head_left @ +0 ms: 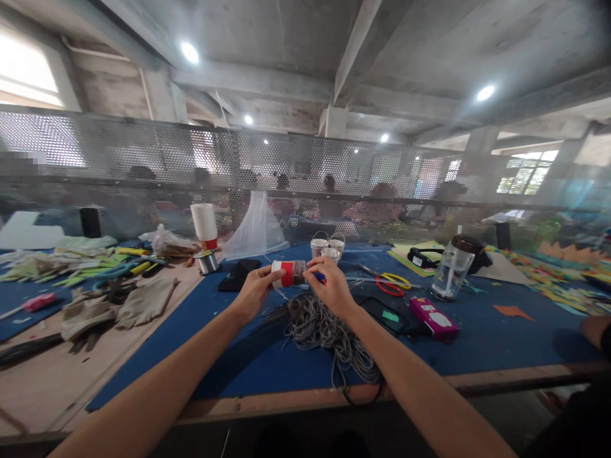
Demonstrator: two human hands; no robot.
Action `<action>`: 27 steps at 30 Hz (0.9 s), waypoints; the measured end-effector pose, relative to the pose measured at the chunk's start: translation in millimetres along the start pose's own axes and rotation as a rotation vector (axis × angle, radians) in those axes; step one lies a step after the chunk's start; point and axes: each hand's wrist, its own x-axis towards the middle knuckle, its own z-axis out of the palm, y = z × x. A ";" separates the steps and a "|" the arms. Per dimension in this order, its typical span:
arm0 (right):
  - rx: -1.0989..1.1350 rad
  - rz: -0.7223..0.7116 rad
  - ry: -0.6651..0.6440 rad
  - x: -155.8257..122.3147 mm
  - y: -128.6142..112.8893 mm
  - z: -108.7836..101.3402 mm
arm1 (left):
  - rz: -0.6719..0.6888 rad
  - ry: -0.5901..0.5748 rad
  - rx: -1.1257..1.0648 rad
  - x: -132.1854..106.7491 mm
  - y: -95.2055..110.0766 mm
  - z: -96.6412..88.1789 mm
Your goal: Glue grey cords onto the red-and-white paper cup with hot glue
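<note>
Head view: small cylindrical cup [287, 274], glossy red and white with a grey-brown band, sideways above tangled grey cord [319, 323]. Left hand [256, 289] grips its white end; right hand [330, 286] pinches a blue object [321, 277] beside the band.

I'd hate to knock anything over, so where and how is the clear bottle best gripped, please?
Probably around the clear bottle, below its brown lid, from the near side: it stands upright, its wall is round, and a dark item lies beyond, leftward.

Lit lamps [189, 53], concrete ceiling [286, 38], perforated partition [167, 149] — probably metal — bright windows [527, 173].
</note>
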 end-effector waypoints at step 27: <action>0.308 0.343 -0.197 -1.5 3.7 4.1 | -0.029 -0.078 -0.072 2.7 -5.2 -5.2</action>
